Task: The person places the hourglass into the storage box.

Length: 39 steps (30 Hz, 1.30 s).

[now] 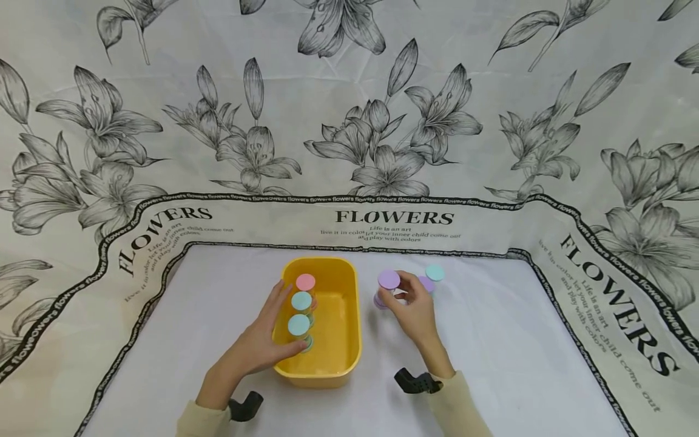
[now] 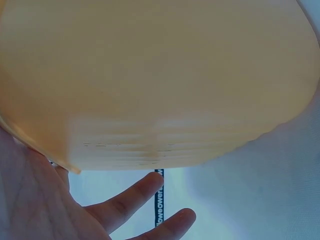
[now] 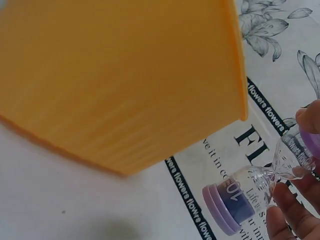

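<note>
Yellow, round-cornered plastic bin [image 1: 333,340] sits before you on the white cloth-covered tabletop [image 1: 519,340]. Your left hand [image 1: 262,343] lies along the bin's left side, fingers spread and fairly straight, thumb reaching over the rim. Your right hand [image 1: 419,309], right of the bin, pinches a purple-capped, clear hourglass-shaped sand timer [image 1: 389,279] by its upper end; dark bluish sand shows in the end farther from your grip. Inside the bin, a row along the left wall holds one pink-capped sand timer [image 1: 306,282] and, nearer you, two mint-capped sand timers [image 1: 298,325]. Just beyond your right hand are a partly hidden second purple-capped timer [image 1: 428,284] and another mint-capped timer [image 1: 434,272].
</note>
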Motion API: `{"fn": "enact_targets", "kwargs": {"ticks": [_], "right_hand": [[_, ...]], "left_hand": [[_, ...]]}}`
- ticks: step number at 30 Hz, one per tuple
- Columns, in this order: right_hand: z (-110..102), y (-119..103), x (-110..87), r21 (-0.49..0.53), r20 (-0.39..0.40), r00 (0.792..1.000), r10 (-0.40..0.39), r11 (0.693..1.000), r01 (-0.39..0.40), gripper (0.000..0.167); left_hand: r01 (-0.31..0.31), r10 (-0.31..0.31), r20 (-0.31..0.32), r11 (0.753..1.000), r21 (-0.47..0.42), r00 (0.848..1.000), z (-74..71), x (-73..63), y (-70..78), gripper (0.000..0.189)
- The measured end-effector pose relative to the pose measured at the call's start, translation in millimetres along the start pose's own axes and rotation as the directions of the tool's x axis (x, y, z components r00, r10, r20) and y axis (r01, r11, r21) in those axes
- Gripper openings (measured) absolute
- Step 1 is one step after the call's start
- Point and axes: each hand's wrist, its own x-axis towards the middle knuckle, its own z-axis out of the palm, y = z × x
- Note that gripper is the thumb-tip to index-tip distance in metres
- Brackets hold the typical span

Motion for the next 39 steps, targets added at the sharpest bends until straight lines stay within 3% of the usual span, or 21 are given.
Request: {"fn": "enact_targets", "kwargs": {"ticks": [7, 16, 22, 29, 35, 39], "right_hand": [[8, -53, 13.5, 0.062, 0.033, 0.996, -0.087, 0.994, 0.085, 0.046], [25, -58, 41.1, 0.162, 0.102, 0.972, -0.212, 0.968, 0.194, 0.045], [31, -75, 50.2, 0.13, 0.239, 0.944, -0.227, 0.971, 0.2, 0.044], [38, -84, 59.9, 0.027, 0.473, 0.869, -0.148, 0.988, 0.154, 0.044], [41, -89, 70.0, 0.011, 0.589, 0.802, -0.1, 0.993, 0.115, 0.046], [43, -90, 77.2, 0.008, 0.665, 0.739, -0.107, 0.991, 0.137, 0.044]], "left_hand": [[0.014, -0.015, 0.013, 1.0, 0.013, 1.0, -1.4, -1.3, 1.4, 0.111], [0.011, -0.011, -0.005, 1.0, 0.015, 1.0, -0.2, -2.4, 1.4, 0.109], [0.004, -0.004, 0.012, 1.0, 0.002, 1.0, -1.0, -1.5, 0.6, 0.113], [-0.011, 0.011, 0.044, 1.0, -0.002, 0.999, -4.9, -3.0, -1.6, 0.117], [-0.055, 0.055, 0.055, 0.998, 0.002, 0.997, -6.9, 1.2, -4.0, 0.114], [-0.062, 0.061, 0.071, 0.998, 0.001, 0.996, -8.2, 3.5, -5.2, 0.114]]}}
